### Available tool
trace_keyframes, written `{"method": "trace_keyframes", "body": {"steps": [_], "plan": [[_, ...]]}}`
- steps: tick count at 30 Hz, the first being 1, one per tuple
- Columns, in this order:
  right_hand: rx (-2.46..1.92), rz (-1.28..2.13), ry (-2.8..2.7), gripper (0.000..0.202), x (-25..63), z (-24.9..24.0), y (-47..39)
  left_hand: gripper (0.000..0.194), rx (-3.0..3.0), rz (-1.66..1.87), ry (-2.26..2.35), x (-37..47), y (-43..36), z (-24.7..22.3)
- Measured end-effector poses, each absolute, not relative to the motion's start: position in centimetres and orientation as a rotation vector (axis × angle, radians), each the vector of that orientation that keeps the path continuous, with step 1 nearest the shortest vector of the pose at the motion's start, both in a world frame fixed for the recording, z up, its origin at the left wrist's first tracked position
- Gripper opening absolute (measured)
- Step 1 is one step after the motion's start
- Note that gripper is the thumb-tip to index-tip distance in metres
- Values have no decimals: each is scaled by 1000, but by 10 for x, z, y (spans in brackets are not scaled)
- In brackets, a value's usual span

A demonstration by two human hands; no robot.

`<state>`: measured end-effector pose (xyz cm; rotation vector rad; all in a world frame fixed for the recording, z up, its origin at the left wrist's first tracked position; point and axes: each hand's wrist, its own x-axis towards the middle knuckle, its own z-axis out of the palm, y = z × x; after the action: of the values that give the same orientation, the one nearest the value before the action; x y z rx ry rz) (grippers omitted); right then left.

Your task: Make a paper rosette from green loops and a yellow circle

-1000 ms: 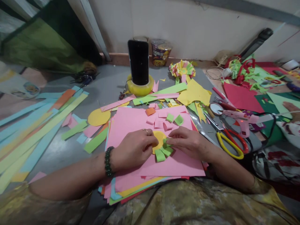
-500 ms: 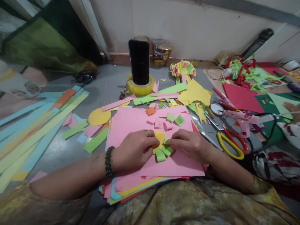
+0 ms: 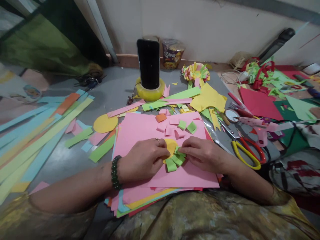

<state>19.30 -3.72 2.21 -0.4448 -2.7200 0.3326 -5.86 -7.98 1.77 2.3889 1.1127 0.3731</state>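
A yellow paper disc [image 3: 170, 145] lies on a stack of coloured paper topped by a pink sheet [image 3: 135, 133]. Curled green paper strips [image 3: 172, 164] fan out from the disc's right and lower edge. My left hand [image 3: 147, 158], with a ring and bead bracelet, is closed on the disc's left side. With its fingers pinched together, my right hand [image 3: 202, 153] grips a green paper strip [image 3: 179, 150] at the disc's right edge. Just beyond the hands lie loose pink paper pieces [image 3: 170, 130], two green pieces [image 3: 191, 127] and an orange piece [image 3: 161, 118].
A phone [image 3: 148, 65] stands in a yellow tape roll [image 3: 150, 90]. To the right lie scissors [image 3: 246, 155] and a pink glue gun [image 3: 260, 128]. Long paper strips [image 3: 47, 133] cover the left side. A paper flower [image 3: 196, 71] and a snack cup [image 3: 172, 53] are at the back.
Both hands stay almost in place at the disc, with only a slight shift of the right fingers. The other person's hand at the far right has mostly left the view.
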Motion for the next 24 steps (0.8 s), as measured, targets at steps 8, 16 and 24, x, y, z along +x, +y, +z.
{"method": "trace_keyframes", "body": {"steps": [8, 16, 24], "plan": [[-437, 73, -2848, 17, 190, 25, -36, 34, 2385, 400, 1102, -59, -79, 15], [-403, 175, -2867, 25, 187, 27, -31, 34, 2385, 420, 1103, -59, -79, 15], [-436, 347, -2810, 22, 191, 25, -27, 34, 2404, 378, 1107, -59, -78, 17]]}}
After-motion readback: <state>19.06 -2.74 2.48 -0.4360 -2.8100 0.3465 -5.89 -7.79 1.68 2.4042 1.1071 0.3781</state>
